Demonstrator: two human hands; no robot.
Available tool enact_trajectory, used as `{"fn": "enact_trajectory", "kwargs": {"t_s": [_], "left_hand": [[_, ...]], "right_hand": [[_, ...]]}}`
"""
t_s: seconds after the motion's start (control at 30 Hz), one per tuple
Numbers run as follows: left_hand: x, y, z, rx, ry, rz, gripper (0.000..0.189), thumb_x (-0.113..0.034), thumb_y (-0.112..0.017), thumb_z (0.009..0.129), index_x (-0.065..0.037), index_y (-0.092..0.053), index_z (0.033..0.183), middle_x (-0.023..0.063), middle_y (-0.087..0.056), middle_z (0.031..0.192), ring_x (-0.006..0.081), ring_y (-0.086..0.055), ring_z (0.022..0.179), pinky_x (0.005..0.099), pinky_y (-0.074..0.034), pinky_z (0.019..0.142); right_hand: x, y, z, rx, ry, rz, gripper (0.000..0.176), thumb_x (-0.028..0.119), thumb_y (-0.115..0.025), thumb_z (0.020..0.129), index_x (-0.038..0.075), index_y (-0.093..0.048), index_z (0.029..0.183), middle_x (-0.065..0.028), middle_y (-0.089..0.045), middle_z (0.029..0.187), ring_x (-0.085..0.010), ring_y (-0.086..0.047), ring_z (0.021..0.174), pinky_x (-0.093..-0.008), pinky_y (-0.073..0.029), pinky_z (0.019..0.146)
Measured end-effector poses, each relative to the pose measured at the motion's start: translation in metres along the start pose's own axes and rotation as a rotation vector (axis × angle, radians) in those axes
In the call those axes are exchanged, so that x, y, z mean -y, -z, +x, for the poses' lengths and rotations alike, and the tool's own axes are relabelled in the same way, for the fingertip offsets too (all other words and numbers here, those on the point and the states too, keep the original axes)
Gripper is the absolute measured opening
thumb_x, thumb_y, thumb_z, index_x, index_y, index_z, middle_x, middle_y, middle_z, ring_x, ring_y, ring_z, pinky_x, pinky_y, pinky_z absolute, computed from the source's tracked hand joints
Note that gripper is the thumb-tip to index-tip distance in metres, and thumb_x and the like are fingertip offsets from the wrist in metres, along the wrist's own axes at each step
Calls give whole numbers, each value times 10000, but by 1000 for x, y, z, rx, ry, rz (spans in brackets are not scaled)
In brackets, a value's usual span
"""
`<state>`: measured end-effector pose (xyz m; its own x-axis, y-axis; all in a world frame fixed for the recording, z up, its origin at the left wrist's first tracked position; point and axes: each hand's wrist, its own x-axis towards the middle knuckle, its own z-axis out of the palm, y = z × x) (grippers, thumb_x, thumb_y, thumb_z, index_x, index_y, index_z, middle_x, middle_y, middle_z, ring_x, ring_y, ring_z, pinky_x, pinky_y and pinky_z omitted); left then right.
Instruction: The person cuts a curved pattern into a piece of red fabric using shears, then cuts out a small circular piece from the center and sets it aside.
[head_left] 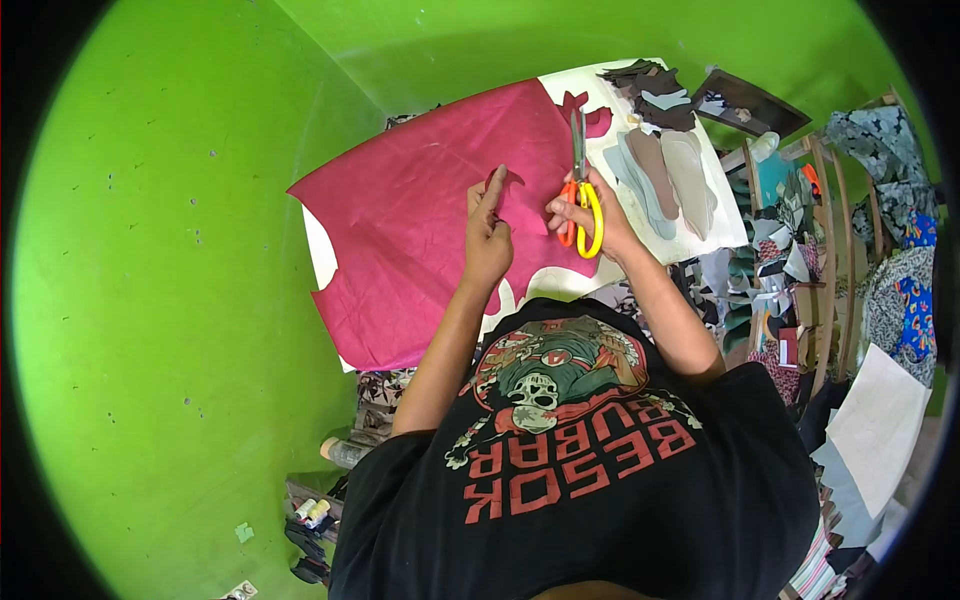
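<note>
A large magenta leather-like sheet (400,220) spreads over the white table in front of me, its right and near edges cut in curves. Scissors (589,222) with one orange and one yellow handle are in my right hand (612,212), their blades pointing away from me and looking nearly closed. Over the sheet, my left hand (488,235) has its index finger extended and the other fingers curled. A small dark red curved scrap (513,179) shows on both sides of that finger, apparently held there; the grip itself is partly hidden.
Magenta offcuts (598,122) lie beyond the scissors. To the right are grey and brown shoe-shaped pieces (652,175) and a dark pile of cut pieces (650,90) on the white table (725,215). A wooden rack (825,260) with fabric scraps stands right; a green wall (180,300) is left.
</note>
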<state>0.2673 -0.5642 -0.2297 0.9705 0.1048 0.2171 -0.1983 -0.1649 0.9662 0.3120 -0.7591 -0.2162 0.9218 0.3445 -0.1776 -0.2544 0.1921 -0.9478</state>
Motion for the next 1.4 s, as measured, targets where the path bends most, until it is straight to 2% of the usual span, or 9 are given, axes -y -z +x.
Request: {"fn": "enact_trajectory", "kwargs": {"t_s": [0.27, 0.33, 0.43, 0.6, 0.77, 1.0, 1.1, 1.2, 1.4], "left_hand": [[-10, -7, -1, 100, -142, -26, 770, 96, -472, 779, -69, -349, 1521, 109, -441, 1310, 218, -451, 1215, 277, -391, 951], [-27, -21, -5, -158, 155, -519, 675, -40, -568, 906, -93, -314, 1529, 76, -507, 1292, 173, -527, 1142, 299, -446, 894], [-8, -15, -3, -153, 463, -893, 630, -179, -627, 946, -172, -341, 1507, -10, -567, 1211, 102, -562, 981, 335, -493, 827], [7, -19, -14, 62, 562, -868, 337, -154, -638, 948, -156, -587, 1280, -22, -605, 1204, 99, -561, 1021, 335, -483, 845], [26, -27, -15, 77, 282, -820, 121, -136, -647, 947, -136, -661, 1066, -7, -595, 1208, 112, -553, 1032, 349, -476, 862], [10, -22, -7, -47, 539, -948, 132, -113, -631, 955, -122, -673, 1080, -26, -647, 1033, 117, -596, 910, 328, -493, 801], [30, -14, -10, -121, 565, -696, 150, -96, -648, 945, -102, -660, 1094, -20, -657, 941, 113, -613, 803, 289, -512, 720], [51, -1, -21, -70, 542, -710, 224, -94, -672, 931, -58, -646, 1151, 24, -668, 968, 130, -647, 783, 272, -544, 682], [56, 25, -45, -134, 539, -754, 474, -27, -637, 933, -74, -479, 1377, 74, -654, 985, 207, -691, 840, 347, -596, 738]], "right_hand": [[0, -10, -7, 113, -22, 92, 514, -69, -728, 759, 77, -446, 1164, -41, -580, 810, -141, -616, 646, -265, -498, 575], [2, -8, -6, 121, -16, 77, 509, -79, -714, 756, 71, -448, 1164, -37, -578, 811, -129, -596, 626, -256, -480, 567], [2, -4, -4, 135, 11, -26, 514, -80, -711, 752, 72, -458, 1174, -28, -578, 816, -99, -564, 636, -248, -455, 568], [-7, 1, 4, 146, 59, -198, 513, -77, -711, 761, 90, -477, 1185, -32, -587, 807, -80, -561, 700, -245, -449, 593], [-7, 3, 4, 64, 61, -132, 517, -78, -695, 774, 79, -448, 1200, -57, -615, 824, -106, -582, 685, -256, -470, 606], [7, 12, 1, -4, 72, -106, 528, -87, -668, 782, 53, -414, 1223, -67, -631, 805, -125, -597, 630, -261, -491, 586], [12, 11, -1, 8, 96, -135, 518, -40, -705, 801, 28, -418, 1226, -68, -631, 793, -122, -602, 626, -258, -504, 579], [11, 3, -1, -190, -18, -140, 445, 194, -751, 874, 28, -476, 1181, -61, -619, 729, -118, -583, 550, -246, -479, 494], [-20, -3, -14, -88, -229, -318, 378, 388, -712, 902, 36, -605, 992, -30, -571, 603, -107, -561, 491, -243, -438, 457]]}}
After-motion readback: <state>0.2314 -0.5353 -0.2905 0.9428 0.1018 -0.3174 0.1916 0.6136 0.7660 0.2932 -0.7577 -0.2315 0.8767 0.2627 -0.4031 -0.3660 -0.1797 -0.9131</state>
